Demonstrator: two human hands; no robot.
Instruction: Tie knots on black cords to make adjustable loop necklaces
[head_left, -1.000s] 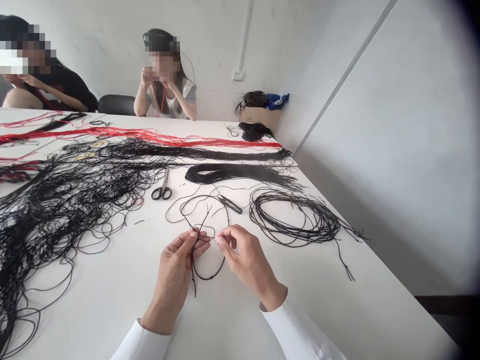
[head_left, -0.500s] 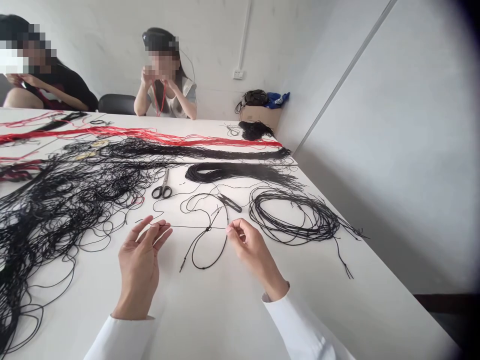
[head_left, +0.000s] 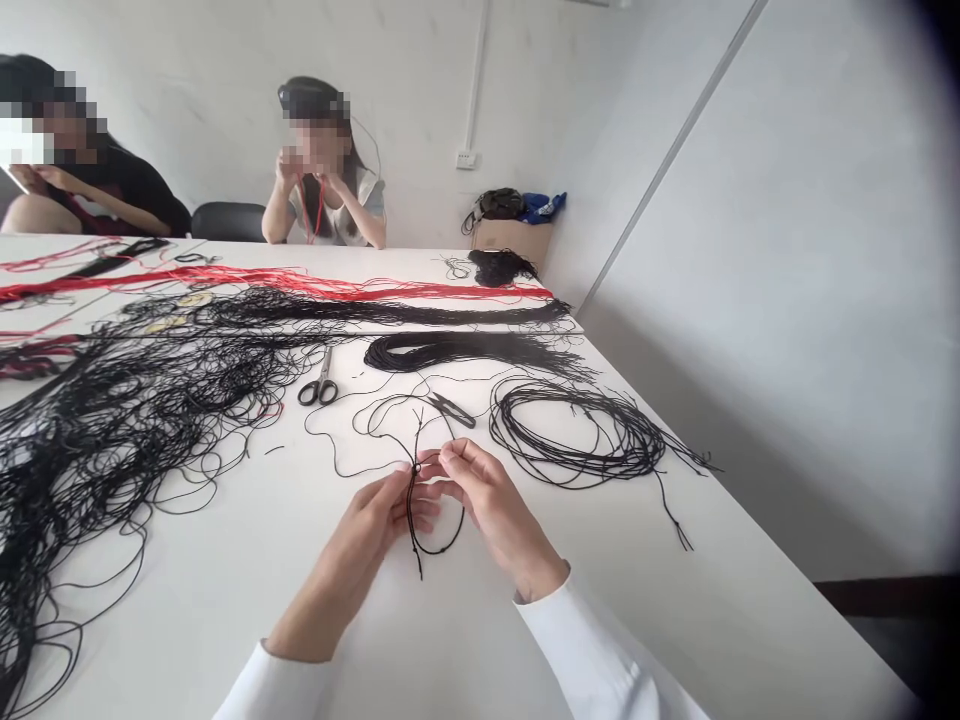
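Observation:
A knotted black cord hangs in a loop between my hands, just above the white table. My left hand has its thumb against the cord beside the knot, with the other fingers behind it. Close by on the right, my right hand pinches the cord between thumb and forefinger. One thin end trails left of my left hand across the tabletop, and a short doubled end points down below the knot. Past my hands lie thread snips and a pair of black-handled scissors.
A tangle of black cord covers the table's left side. To the right lies a coil of black cord; behind are a black bundle and red strands. Two people sit across the table, one person holding red cord.
My left hand has moved right, from the stretched thin cord's left end to the knot beside my right hand. The cord is no longer stretched, and its end now lies loose. The view has shifted slightly.

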